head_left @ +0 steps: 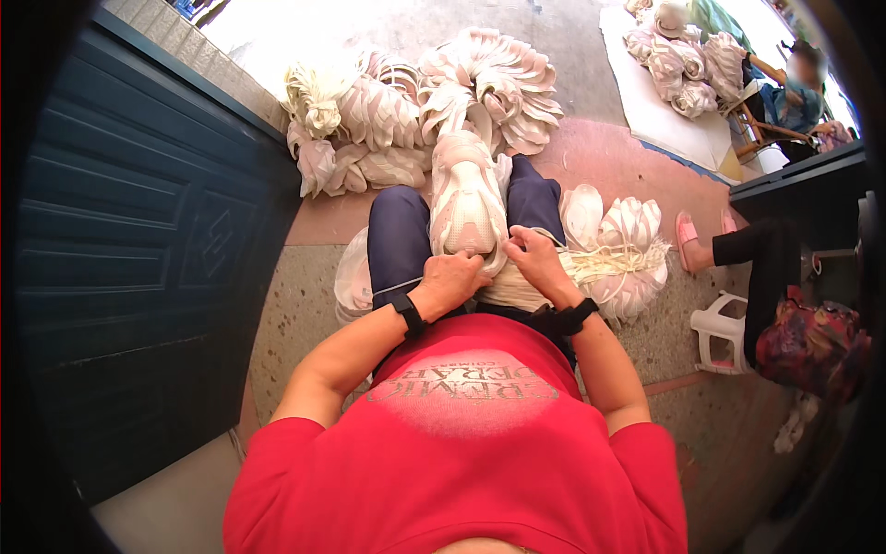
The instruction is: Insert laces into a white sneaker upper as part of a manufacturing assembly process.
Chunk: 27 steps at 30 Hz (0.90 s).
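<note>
A pale pink and white shoe upper (466,198) lies lengthwise between my knees, its nearer end toward my lap. My left hand (450,280) has its fingers bent around the left side of that nearer end. On the other side my right hand (538,261) pinches at the upper's edge with thumb and finger. Whether a lace or thread is in my fingertips is too small to tell. Cream cords (512,294) lie across my lap below the hands. To the right of my knee sits a bundle of similar uppers (637,277), tied round with cream cords.
Piles of bundled uppers (489,88) lie on the floor ahead. More bundles (678,60) are on a white sheet (660,111) at far right, near a seated person (794,97). A dark blue panelled door (148,240) stands left. Another person's leg (771,277) and a white stool (722,332) are right.
</note>
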{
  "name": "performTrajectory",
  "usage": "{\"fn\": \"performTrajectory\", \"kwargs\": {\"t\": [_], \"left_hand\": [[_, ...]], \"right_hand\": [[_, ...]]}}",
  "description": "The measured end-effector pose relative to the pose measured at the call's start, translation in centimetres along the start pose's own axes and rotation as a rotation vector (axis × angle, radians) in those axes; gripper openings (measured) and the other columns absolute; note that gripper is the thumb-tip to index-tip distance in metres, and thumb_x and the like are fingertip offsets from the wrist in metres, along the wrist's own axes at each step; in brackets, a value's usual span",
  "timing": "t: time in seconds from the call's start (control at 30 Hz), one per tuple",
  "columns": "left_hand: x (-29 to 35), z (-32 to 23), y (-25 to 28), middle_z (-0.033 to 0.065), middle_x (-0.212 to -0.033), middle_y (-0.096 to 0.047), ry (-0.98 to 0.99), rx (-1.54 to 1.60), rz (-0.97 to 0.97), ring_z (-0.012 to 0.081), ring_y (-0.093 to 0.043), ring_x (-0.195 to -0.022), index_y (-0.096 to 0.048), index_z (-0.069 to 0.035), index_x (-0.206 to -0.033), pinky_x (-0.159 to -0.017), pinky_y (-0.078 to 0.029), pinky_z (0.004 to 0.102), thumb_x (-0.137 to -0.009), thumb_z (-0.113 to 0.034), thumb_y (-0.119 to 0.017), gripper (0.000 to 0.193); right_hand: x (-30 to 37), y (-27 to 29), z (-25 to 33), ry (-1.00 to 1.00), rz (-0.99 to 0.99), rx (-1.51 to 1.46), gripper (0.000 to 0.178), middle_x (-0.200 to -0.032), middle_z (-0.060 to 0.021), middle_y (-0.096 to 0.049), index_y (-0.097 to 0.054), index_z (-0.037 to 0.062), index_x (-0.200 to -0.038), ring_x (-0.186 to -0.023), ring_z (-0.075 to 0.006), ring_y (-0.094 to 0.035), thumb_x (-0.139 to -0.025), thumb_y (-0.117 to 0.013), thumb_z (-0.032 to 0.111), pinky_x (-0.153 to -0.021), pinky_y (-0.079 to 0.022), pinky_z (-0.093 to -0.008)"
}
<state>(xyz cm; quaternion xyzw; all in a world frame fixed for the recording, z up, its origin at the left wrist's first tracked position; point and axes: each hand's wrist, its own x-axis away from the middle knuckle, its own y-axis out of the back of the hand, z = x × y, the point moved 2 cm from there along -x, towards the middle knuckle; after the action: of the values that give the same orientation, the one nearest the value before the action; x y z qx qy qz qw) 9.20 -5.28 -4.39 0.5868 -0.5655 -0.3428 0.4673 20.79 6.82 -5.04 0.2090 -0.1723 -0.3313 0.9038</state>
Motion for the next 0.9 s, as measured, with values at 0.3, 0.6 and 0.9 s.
{"fn": "performTrajectory", "kwargs": {"t": [0.3, 0.6, 0.9], "left_hand": [[1.1, 1.3, -1.5, 0.0092, -0.079, -0.060, 0.051, 0.027, -0.109, 0.0264, -0.062, -0.068, -0.060, -0.007, -0.083, -0.057, -0.049, 0.0363, -0.069, -0.043, -0.064, 0.038], [0.5, 1.4, -1.4, 0.0130, -0.079, -0.061, 0.076, 0.054, -0.010, 0.0277, -0.062, -0.072, -0.060, -0.007, -0.087, -0.060, -0.050, 0.0381, -0.067, -0.045, -0.064, 0.043], [0.1, 3.1, 0.9, 0.0115, -0.082, -0.062, 0.019, 0.305, 0.179, 0.0301, -0.060, -0.075, -0.062, -0.008, -0.089, -0.065, -0.047, 0.0372, -0.078, -0.034, -0.056, 0.029]], "right_hand": [[-1.6, -3.3, 1.5, 0.145, -0.024, 0.604, 0.026, -0.079, -0.0173, -0.060, -0.058, 0.0011, -0.092, -0.076, -0.0334, -0.058, -0.072, -0.058, 0.017, -0.066, -0.046, -0.0407], [-1.5, -3.4, 1.9, 0.080, -0.017, 0.578, 0.022, -0.084, -0.0171, -0.059, -0.056, 0.0024, -0.088, -0.079, -0.0329, -0.059, -0.072, -0.058, 0.018, -0.068, -0.047, -0.0410], [-0.9, -2.8, 0.8, 0.076, -0.007, 0.373, 0.031, -0.087, -0.0156, -0.059, -0.056, 0.0034, -0.099, -0.079, -0.0331, -0.058, -0.073, -0.061, 0.019, -0.068, -0.046, -0.0400]]}}
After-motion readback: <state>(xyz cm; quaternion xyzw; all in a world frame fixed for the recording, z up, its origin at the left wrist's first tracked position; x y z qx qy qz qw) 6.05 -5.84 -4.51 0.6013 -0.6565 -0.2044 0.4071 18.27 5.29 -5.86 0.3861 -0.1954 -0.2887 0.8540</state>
